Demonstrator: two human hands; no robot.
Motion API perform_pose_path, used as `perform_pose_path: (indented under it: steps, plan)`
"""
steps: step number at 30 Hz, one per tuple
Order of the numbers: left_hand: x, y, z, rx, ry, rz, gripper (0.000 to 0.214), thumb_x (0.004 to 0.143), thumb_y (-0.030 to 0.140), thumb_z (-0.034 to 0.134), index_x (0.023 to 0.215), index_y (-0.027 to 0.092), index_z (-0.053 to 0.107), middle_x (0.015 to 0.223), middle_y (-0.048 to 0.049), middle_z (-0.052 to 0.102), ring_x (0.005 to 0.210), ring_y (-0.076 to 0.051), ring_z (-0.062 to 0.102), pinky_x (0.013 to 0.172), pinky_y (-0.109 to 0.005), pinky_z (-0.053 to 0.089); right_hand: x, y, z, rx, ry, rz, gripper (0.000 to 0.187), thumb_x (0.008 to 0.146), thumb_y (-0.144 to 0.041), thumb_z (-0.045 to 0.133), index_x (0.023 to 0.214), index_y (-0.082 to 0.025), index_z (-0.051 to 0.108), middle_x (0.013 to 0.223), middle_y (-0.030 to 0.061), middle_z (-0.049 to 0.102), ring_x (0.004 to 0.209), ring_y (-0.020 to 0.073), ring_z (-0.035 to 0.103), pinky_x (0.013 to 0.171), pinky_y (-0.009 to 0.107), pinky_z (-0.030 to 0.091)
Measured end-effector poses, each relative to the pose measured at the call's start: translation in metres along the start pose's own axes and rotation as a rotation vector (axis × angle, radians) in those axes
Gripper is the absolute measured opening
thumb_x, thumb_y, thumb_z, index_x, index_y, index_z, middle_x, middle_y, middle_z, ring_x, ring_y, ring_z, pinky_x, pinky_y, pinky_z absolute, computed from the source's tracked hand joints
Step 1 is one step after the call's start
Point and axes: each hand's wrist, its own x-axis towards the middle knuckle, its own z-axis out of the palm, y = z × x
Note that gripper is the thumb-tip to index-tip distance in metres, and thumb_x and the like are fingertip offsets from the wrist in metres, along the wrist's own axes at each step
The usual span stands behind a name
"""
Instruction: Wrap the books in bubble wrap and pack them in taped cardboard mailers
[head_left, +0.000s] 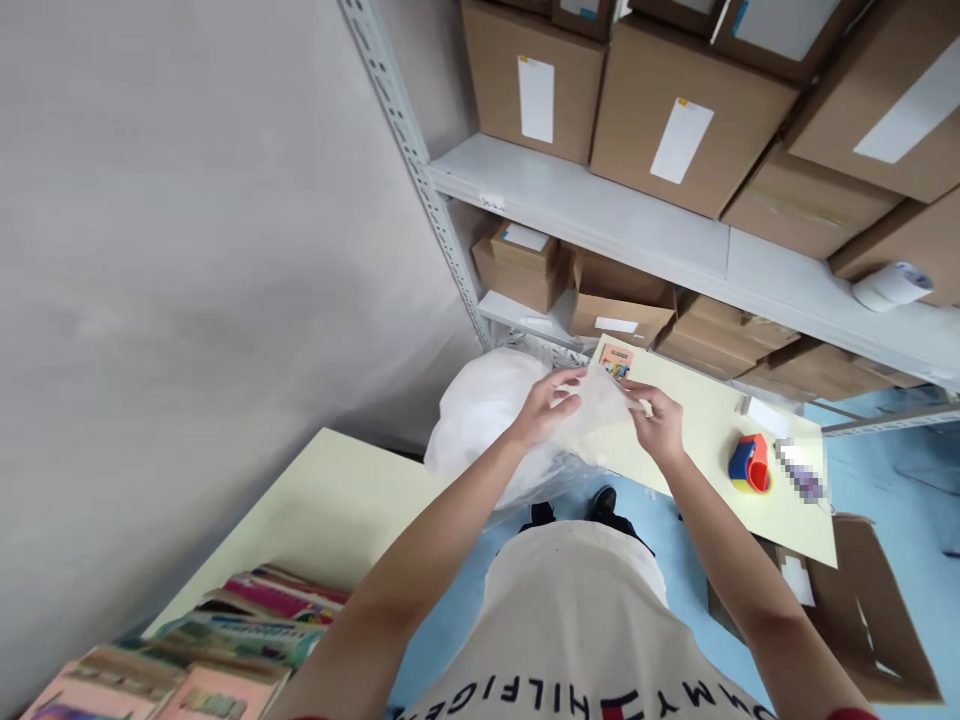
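Both my hands are raised in front of me and pinch a thin clear plastic bag (596, 405) between them. My left hand (544, 405) grips its left edge, my right hand (660, 420) its right edge, fingers closed on the film. Just beyond the bag lies a small colourful card (616, 360) on a pale yellow table (705, 440). Below my hands sits a large white plastic sack (480, 410), bulging and full.
A tape dispenser (750, 465) in red and blue lies on the yellow table. Stacked colourful books (225, 650) rest on a second yellow table (330, 500) at lower left. Metal shelving (600, 210) holds several cardboard boxes and a tape roll (892, 285). An open carton (862, 600) stands on the blue floor.
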Motion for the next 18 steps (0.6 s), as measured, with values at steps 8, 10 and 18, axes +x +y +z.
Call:
perform_pose_path:
  steps: [8,10,18]
  plan:
    - [0.048,-0.024,0.043,0.077,-0.357,-0.042,0.085,0.056,0.043,0.088,0.133,0.022,0.056,0.134,-0.0143,0.059,0.128,-0.032,0.054,0.108,-0.048,0.04,0.005,0.014,-0.068,0.444,0.269,0.511,0.033,0.074,-0.05,0.067,0.097,-0.026,0.064,0.087,0.0028,0.073,0.092,0.0216,0.07,0.082,0.037,0.056]
    - [0.057,-0.022,0.066,0.003,-0.487,-0.082,0.061,0.062,0.042,0.084,0.115,0.02,0.066,0.115,-0.0112,0.069,0.109,-0.028,0.065,0.093,-0.042,0.051,0.003,0.018,-0.078,0.419,0.255,0.534,0.033,0.074,-0.052,0.066,0.094,-0.026,0.064,0.086,0.0031,0.072,0.092,0.0221,0.07,0.081,0.037,0.056]
    - [0.084,-0.028,0.122,0.237,-0.236,-0.151,0.028,0.08,0.042,0.061,0.067,0.018,0.055,0.055,0.006,0.046,0.051,-0.009,0.043,0.051,-0.021,0.036,-0.028,0.061,-0.14,0.401,0.363,0.789,0.03,0.066,-0.043,0.077,0.08,-0.023,0.059,0.078,0.003,0.071,0.075,0.0221,0.069,0.066,0.034,0.056]
